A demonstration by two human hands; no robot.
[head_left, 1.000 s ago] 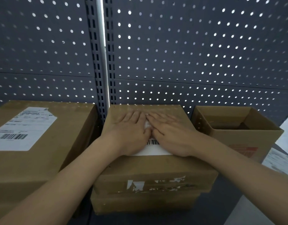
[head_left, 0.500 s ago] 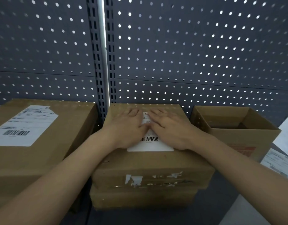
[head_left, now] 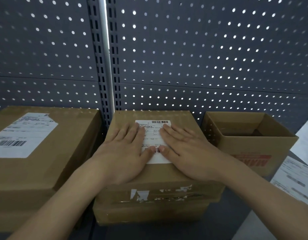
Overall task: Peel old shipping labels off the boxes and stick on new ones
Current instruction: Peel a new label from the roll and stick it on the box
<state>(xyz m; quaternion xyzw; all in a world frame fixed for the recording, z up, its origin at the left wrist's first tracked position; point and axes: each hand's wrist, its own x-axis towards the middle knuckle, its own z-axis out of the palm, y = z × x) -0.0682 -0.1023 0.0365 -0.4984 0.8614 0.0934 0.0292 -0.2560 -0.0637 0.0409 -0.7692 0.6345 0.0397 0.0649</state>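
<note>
A: While I'm watching the feed, where's the label (head_left: 153, 135) lying?
B: On top of the mid box (head_left: 158, 174); L hand (head_left: 122, 153) & R hand (head_left: 189, 153) are pressing it, fingers (head_left: 130, 135) lying flat, gripping nothing.

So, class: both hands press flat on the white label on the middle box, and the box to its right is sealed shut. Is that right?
Not quite. The head view shows the right-hand box is open at the top, not sealed. The rest holds: the left hand and right hand press flat on the white label on the middle box.
</note>
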